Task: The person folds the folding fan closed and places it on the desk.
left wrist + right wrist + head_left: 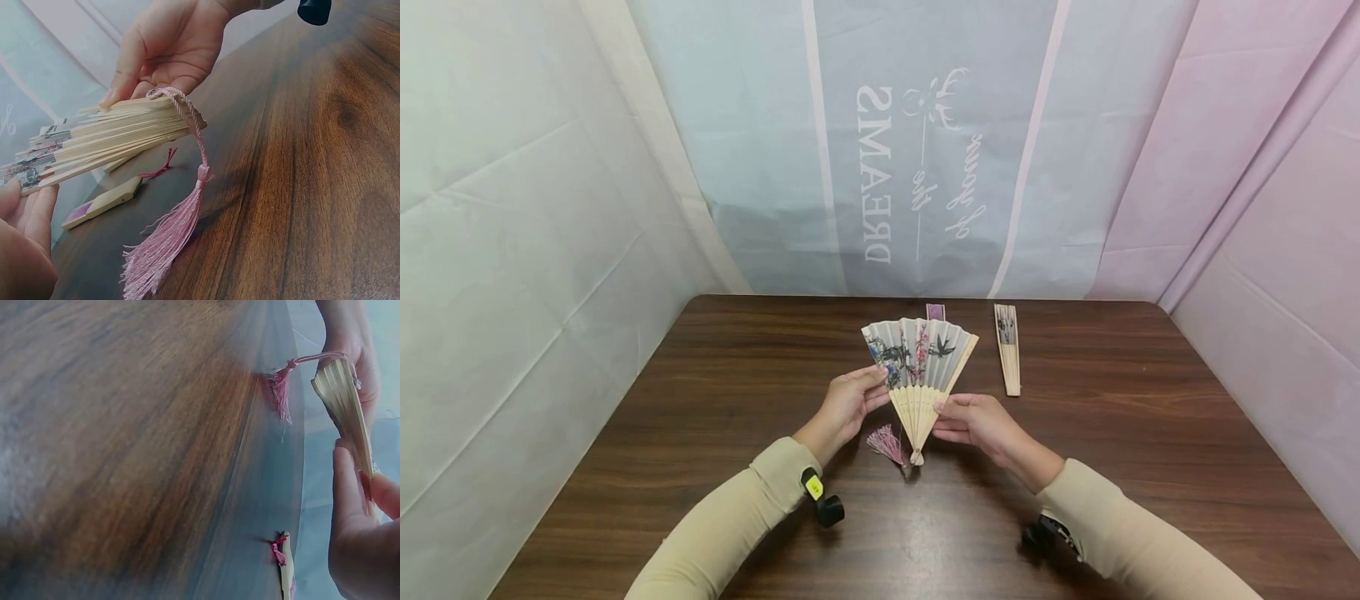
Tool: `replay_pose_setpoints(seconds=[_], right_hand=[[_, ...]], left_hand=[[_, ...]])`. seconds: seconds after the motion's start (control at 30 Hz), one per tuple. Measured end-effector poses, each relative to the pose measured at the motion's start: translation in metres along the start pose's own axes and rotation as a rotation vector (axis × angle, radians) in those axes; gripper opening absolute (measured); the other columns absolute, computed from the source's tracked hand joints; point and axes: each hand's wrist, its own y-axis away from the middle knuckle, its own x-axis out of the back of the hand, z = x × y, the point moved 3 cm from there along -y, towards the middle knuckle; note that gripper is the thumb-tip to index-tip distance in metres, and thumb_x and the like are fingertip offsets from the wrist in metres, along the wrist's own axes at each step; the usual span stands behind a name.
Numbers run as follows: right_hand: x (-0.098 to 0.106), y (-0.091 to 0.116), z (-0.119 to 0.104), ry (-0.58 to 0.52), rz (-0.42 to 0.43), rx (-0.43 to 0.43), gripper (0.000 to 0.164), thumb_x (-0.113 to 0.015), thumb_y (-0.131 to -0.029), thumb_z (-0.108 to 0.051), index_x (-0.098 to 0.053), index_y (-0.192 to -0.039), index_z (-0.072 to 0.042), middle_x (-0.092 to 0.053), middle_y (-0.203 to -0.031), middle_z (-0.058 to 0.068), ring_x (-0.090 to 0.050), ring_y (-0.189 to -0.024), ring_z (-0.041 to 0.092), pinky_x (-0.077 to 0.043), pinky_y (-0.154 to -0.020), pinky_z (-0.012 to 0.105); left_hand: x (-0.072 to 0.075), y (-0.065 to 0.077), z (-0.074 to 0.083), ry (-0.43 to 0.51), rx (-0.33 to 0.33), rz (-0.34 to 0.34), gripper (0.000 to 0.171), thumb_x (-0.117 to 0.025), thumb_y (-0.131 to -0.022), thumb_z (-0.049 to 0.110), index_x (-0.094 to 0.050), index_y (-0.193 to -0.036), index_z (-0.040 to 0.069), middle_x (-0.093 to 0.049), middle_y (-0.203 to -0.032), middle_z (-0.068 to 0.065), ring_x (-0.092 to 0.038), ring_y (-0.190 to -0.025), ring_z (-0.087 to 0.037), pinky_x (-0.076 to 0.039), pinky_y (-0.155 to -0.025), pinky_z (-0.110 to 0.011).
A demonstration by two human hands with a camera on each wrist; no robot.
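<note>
A partly spread folding fan point(917, 375) with pale wooden ribs, blossoms and a dark bird painted on it is held up over the table. My left hand point(850, 400) pinches its left edge, thumb on the painted leaf. On the other side my right hand point(977, 425) grips the right outer rib, thumb in front. From the fan's pivot end hangs a pink tassel point(165, 250) on a twisted cord. The left wrist view has the left hand point(25, 250) at lower left and the right hand point(178, 47) above the ribs.
On the brown wooden table point(1150, 450) a folded fan point(1009, 354) lies to the right. Another folded fan, with a purple part point(936, 312), is mostly hidden behind the spread one. Cloth walls point(760, 150) with printed lettering stand at the back and sides.
</note>
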Motion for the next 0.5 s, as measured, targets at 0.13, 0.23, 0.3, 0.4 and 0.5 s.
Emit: replay_pose_setpoints(seconds=[0.13,0.23,0.3,0.4,0.5], right_hand=[[0.0004,0.0012,0.0002,-0.019,-0.021,-0.006,0.020,-0.051,-0.101,-0.004,-0.057,-0.115,0.010,-0.075,-0.089,0.004,-0.073,-0.085,0.013,-0.063,-0.087,0.032],[0.0000,0.0016,-0.0002,-0.025,-0.029,-0.004,0.020,-0.050,-0.102,-0.004,-0.057,-0.114,0.011,-0.075,-0.089,0.005,-0.074,-0.085,0.013,-0.063,-0.086,0.033],[-0.0001,0.0019,-0.0004,-0.023,-0.027,-0.004,0.022,-0.049,-0.102,-0.003,-0.056,-0.115,0.013,-0.075,-0.089,0.006,-0.073,-0.084,0.013,-0.063,-0.086,0.032],[-0.0004,0.0026,-0.0012,-0.018,-0.021,-0.003,0.026,-0.049,-0.101,-0.002,-0.054,-0.118,0.016,-0.075,-0.089,0.007,-0.073,-0.084,0.013,-0.063,-0.086,0.032],[-0.0004,0.0031,-0.0017,-0.014,-0.015,-0.004,0.029,-0.048,-0.101,-0.002,-0.051,-0.121,0.019,-0.075,-0.089,0.008,-0.073,-0.084,0.014,-0.063,-0.086,0.032]], left_hand=[[-0.0014,-0.0002,-0.0003,-0.002,-0.003,-0.005,0.039,-0.054,-0.098,-0.003,-0.049,-0.133,-0.018,-0.071,-0.078,0.005,-0.067,-0.068,-0.006,-0.064,-0.072,-0.023],[-0.0025,0.0000,-0.0003,-0.001,0.000,-0.007,0.039,-0.054,-0.098,-0.003,-0.048,-0.133,-0.018,-0.071,-0.077,0.005,-0.068,-0.067,-0.005,-0.064,-0.072,-0.023],[-0.0032,-0.0001,-0.0007,-0.002,0.011,-0.006,0.039,-0.054,-0.098,-0.003,-0.048,-0.133,-0.017,-0.070,-0.077,0.005,-0.068,-0.067,-0.005,-0.064,-0.071,-0.022],[-0.0038,-0.0001,-0.0013,-0.003,0.023,-0.004,0.039,-0.053,-0.098,-0.003,-0.048,-0.134,-0.017,-0.069,-0.077,0.006,-0.068,-0.067,-0.004,-0.063,-0.069,-0.020],[-0.0043,-0.0004,-0.0024,-0.003,0.021,-0.009,0.040,-0.053,-0.098,-0.003,-0.047,-0.134,-0.017,-0.070,-0.078,0.006,-0.068,-0.067,-0.004,-0.064,-0.070,-0.021]])
